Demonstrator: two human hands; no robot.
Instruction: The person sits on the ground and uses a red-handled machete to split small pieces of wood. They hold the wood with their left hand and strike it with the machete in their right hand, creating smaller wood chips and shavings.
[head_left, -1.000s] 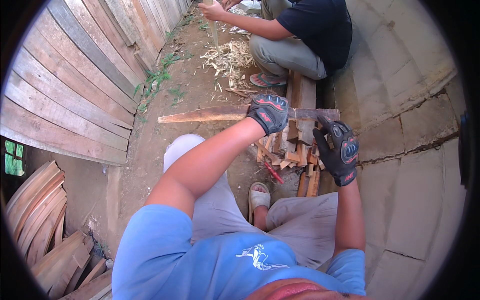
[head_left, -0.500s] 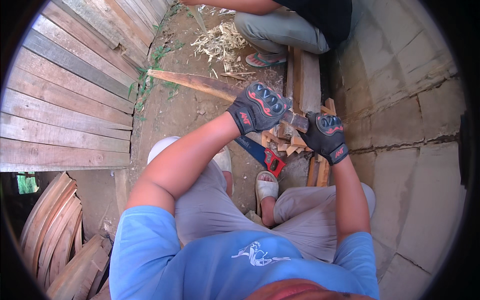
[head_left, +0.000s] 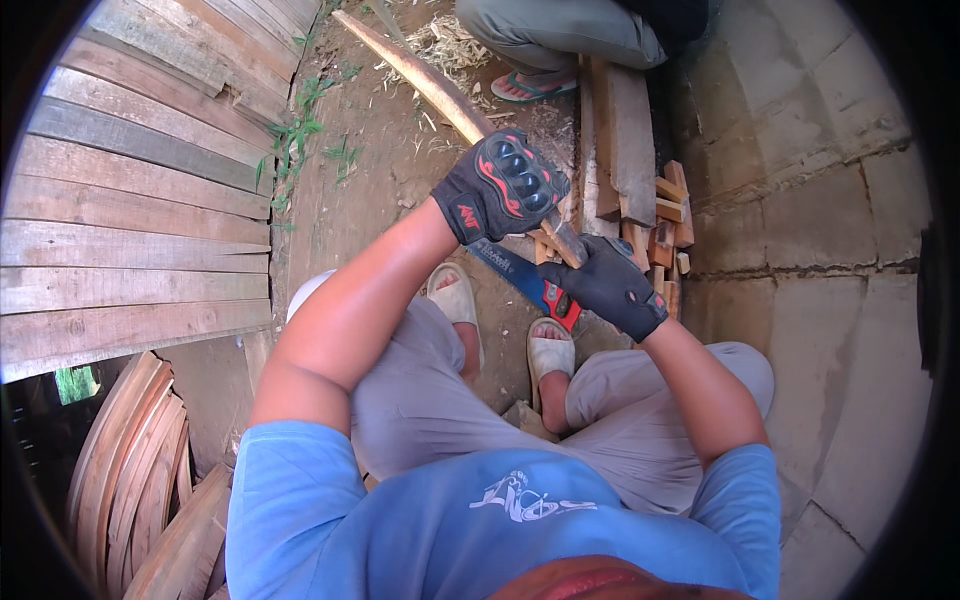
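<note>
Evidently the left hand [head_left: 510, 185] grips a tapered wooden strip [head_left: 432, 86]; the right hand [head_left: 608, 288], hold unclear, meets its near end.

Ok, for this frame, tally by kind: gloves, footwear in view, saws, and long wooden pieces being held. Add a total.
Black gloves: 2
Pale sandals: 2
Flip-flop: 1
Saw with blue blade and red handle: 1
Long wooden piece: 1
Total: 7

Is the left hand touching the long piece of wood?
Touching: the head view shows the left hand closed around the long piece of wood, which pokes out both sides.
</note>
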